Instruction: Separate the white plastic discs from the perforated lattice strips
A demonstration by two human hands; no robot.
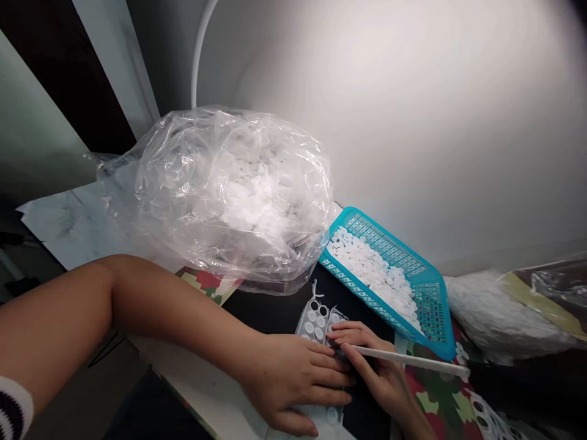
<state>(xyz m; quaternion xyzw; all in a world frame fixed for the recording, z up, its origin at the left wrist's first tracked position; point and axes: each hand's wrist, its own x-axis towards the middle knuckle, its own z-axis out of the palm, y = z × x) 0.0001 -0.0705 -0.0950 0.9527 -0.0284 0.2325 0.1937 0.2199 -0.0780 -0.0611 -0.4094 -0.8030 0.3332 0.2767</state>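
Observation:
My left hand (296,376) lies flat, its fingers stretched out, over a pale moulded strip (315,318) with round wells. White discs sit in many of the wells, while a couple at the far end show dark. In my right hand (378,366) is a slim white stick (413,360), pinched between thumb and fingers and pointing out to the right. That hand's fingertips are close to my left fingers, beside a second strip (336,318). Both strips rest on a black mat (266,311), and my hands hide much of them.
A blue plastic basket (438,305) of small white discs stands behind my right hand. A large clear bag (178,183) of white pieces is at the back left. More bagged white material (486,311) and a ring-holed strip (481,409) are at the right.

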